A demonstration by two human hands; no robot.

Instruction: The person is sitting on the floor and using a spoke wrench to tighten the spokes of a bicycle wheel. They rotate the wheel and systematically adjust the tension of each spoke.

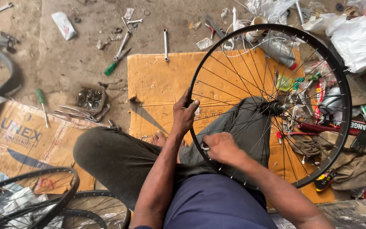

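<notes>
Standing upright across the person's lap, the black spoked bicycle wheel rim (347,106) has its plane roughly vertical, with the hub (276,107) well apart from both hands, up and right of them. The left hand (184,114) is closed around the rim's near-left arc above the knee. The right hand (222,147), lower on that arc and nearer the body, is pinched shut on a small metal tool (205,148) at a spoke end; both hands lie below and left of the hub.
</notes>
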